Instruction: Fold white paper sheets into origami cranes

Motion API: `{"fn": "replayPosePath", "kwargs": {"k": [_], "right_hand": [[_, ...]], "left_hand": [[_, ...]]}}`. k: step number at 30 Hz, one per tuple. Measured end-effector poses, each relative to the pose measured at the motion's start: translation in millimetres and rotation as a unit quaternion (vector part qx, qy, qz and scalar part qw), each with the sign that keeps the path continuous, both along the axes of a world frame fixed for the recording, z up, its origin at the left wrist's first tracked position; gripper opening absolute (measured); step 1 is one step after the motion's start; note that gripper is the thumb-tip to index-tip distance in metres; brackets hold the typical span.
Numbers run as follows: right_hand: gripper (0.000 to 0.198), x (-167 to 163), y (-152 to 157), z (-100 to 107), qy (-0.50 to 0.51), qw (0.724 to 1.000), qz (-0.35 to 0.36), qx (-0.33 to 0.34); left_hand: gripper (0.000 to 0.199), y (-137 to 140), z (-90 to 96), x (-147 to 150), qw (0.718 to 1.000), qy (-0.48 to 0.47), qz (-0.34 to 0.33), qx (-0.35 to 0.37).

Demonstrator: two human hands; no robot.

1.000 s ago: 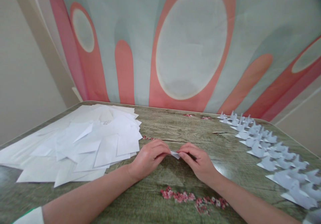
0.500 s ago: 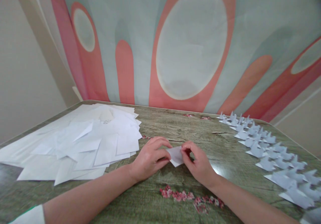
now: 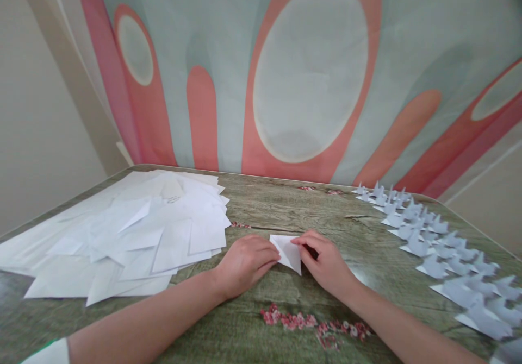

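Note:
A small folded white paper [image 3: 287, 252] lies low over the middle of the table, with a triangular flap and a crease showing. My left hand [image 3: 248, 261] is closed at its left edge, the fingers bent together against the paper; the thumb is mostly hidden. On the other side, my right hand [image 3: 324, 259] pinches the upper right edge between thumb and forefinger, the remaining fingers curled. Both hands rest close to the tabletop.
To the left spreads a large heap of loose white paper sheets [image 3: 175, 244]. Several folded white paper birds [image 3: 432, 266] stand in rows along the right side. The wood-patterned table [image 3: 261, 201] meets a coloured wall covering [image 3: 228, 108] at the back.
The paper has been turned and shows more of its face, with a pointed flap at the lower right. My left fingers have drawn down and together; my right hand has shifted slightly.

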State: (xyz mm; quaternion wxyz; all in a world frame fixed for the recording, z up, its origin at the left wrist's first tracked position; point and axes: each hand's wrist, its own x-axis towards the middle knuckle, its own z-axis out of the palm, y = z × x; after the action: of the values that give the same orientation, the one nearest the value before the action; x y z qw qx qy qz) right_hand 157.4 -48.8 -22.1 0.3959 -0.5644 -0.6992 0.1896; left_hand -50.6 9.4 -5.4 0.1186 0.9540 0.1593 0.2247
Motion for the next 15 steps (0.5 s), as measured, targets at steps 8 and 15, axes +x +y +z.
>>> {"fn": "replayPosePath", "kwargs": {"k": [8, 15], "right_hand": [[0.019, -1.3, -9.4, 15.8, -0.148, 0.987, 0.067, 0.010], [0.015, -3.7, -11.2, 19.7, -0.160, 0.981, 0.113, -0.004]], "left_hand": [[0.018, -0.7, -1.7, -0.8, 1.000, 0.020, 0.014, -0.001], [0.018, -1.3, -1.8, -0.9, 0.998, 0.027, 0.057, -0.031]]}}
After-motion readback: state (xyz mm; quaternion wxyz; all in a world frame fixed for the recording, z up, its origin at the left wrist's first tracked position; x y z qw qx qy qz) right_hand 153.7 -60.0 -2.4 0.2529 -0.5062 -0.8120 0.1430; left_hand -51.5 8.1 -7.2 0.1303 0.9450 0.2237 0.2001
